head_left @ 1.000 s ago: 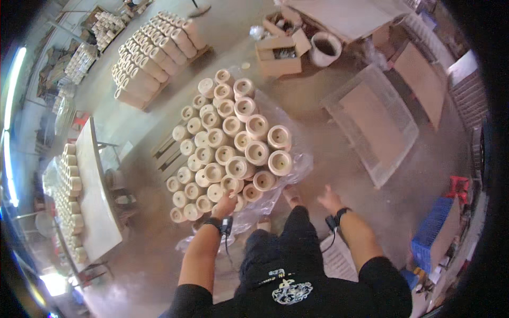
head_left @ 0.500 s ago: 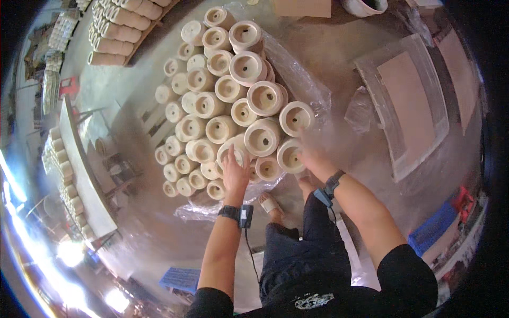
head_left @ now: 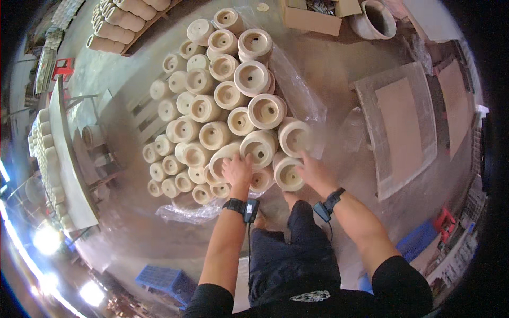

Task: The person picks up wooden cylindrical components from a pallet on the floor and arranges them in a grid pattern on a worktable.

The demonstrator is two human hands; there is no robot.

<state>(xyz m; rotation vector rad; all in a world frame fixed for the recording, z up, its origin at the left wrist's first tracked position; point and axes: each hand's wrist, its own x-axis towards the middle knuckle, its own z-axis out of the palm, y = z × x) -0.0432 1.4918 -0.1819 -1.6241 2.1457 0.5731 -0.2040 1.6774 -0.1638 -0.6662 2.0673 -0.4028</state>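
Pale unglazed clay pots with a small hole in the base lie on their sides in a big stack, mouths toward me. My left hand (head_left: 237, 170) has its fingers curled over the rim of a clay pot (head_left: 218, 160) at the near edge of the stack. Touching it on the right is a larger clay pot (head_left: 259, 150). At the stack's right end, my right hand (head_left: 315, 173) is closed against the outer side of a clay pot (head_left: 289, 175), its fingertips partly hidden. Directly above that one rests another clay pot (head_left: 295, 138).
Clear plastic sheeting (head_left: 299, 87) lies around the stack. A framed board (head_left: 400, 127) is on the floor to the right. Farther back are an open cardboard box (head_left: 313, 20) and a large round pot (head_left: 373, 21). A long table (head_left: 71, 153) stands left; a blue crate (head_left: 165, 281) is near.
My view has shifted, bringing the cardboard box more into sight. My left hand has slid right along the pot's rim. My right hand stays by the right-end pot.
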